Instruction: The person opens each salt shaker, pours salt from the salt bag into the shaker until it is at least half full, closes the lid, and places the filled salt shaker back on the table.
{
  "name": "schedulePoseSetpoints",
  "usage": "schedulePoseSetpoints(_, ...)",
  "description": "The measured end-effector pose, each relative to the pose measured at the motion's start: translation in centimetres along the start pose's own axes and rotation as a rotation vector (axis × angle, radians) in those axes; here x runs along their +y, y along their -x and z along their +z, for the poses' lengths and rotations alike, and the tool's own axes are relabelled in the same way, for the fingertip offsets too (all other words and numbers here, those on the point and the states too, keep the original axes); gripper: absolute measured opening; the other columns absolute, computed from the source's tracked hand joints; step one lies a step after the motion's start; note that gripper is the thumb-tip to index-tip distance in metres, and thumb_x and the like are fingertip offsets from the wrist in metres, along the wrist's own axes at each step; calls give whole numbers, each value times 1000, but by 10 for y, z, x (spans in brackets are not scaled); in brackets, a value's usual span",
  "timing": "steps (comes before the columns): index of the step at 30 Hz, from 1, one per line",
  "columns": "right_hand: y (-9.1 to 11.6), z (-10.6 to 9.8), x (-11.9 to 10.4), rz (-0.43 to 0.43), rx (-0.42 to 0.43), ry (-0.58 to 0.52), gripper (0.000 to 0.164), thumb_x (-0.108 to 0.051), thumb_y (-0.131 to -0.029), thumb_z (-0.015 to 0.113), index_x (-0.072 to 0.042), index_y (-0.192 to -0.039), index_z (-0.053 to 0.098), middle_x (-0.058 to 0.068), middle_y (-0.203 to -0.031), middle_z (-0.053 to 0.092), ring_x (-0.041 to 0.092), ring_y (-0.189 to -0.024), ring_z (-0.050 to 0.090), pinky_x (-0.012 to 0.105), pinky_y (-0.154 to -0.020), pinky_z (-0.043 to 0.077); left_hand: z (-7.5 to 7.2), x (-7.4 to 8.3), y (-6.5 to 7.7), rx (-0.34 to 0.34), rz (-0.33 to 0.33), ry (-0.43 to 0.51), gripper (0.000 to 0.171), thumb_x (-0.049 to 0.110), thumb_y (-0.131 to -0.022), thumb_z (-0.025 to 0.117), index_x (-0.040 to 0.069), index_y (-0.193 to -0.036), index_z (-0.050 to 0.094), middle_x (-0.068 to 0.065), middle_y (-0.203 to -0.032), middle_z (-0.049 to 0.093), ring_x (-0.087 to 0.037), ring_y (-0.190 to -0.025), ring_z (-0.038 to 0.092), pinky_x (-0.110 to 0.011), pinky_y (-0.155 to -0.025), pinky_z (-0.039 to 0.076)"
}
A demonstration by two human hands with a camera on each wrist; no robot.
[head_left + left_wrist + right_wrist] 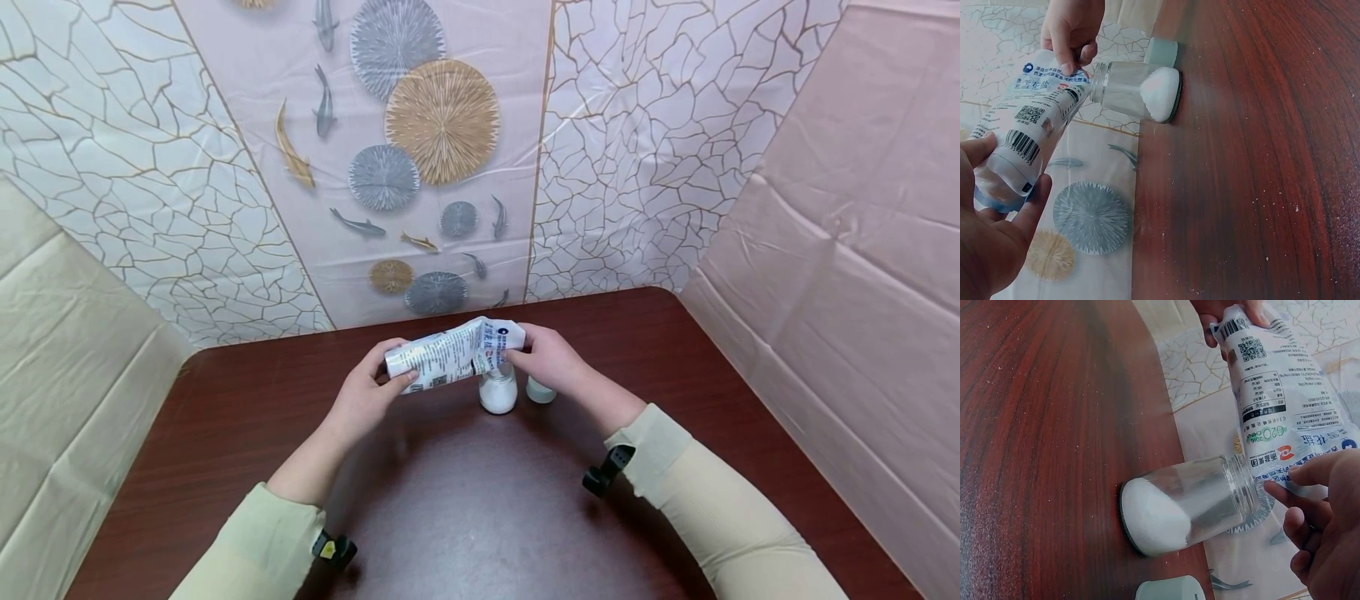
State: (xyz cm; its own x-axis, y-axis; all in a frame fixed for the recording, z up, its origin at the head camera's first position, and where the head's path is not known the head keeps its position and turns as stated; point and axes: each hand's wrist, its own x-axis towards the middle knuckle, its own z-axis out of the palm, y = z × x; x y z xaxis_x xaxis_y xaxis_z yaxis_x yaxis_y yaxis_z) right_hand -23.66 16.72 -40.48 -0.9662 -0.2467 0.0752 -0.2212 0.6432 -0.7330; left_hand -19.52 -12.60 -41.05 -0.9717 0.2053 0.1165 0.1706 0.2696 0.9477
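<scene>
A printed white bag of salt (450, 354) is held aslant between both hands above a glass jar (1210, 494). My left hand (365, 387) grips the bag's closed end, thumb on the near side. The other end is pinched by my right hand (555, 358), thumb and forefinger close by the jar's mouth. That end lies over the jar's rim; its opening is hidden. White salt (1154, 519) forms a sloping heap in the jar's bottom. Just right of the jar, a pale green lid (540, 392) rests on the table.
Dark reddish-brown wood makes up the table (450, 508), with small white grains scattered on it in the left wrist view. Patterned cloth (622, 150) hangs behind its far edge. Plain beige cloth (840, 217) walls both sides.
</scene>
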Motion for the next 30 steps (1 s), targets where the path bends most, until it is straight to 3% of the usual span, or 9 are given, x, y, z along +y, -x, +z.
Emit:
schedulePoseSetpoints(6,0,0,0,-6,2,7,35,-17,-94,67,-10,-128,63,6,-114,70,20,-102,64,39,-85,52,0,0,1,0,3,-6,45,8,-94,67,13,-136,51,-20,-125,57,-32,-107,61,-41,-83,56)
schedulePoseSetpoints(16,1,-2,-1,-5,6,-25,34,-15,-93,68,-8,-126,64,6,-112,71,20,-101,64,39,-84,52,1,5,-1,-10,-22,-23,47,6,-95,66,12,-138,50,-21,-126,57,-33,-109,60,-47,-86,55)
schedulePoseSetpoints(24,2,-3,1,5,4,-30,32,-16,-93,68,-9,-124,65,6,-111,71,20,-100,64,40,-85,52,-1,8,-3,-17,1,-52,45,10,-94,69,16,-135,53,-18,-123,59,-30,-105,62,-35,-81,56)
schedulePoseSetpoints(30,2,-3,3,7,8,-35,28,-16,-92,69,-10,-119,67,5,-108,71,19,-95,63,39,-83,52,-1,10,-3,-24,0,-64,44,12,-94,69,17,-134,53,-17,-123,59,-30,-105,62,-40,-84,56)
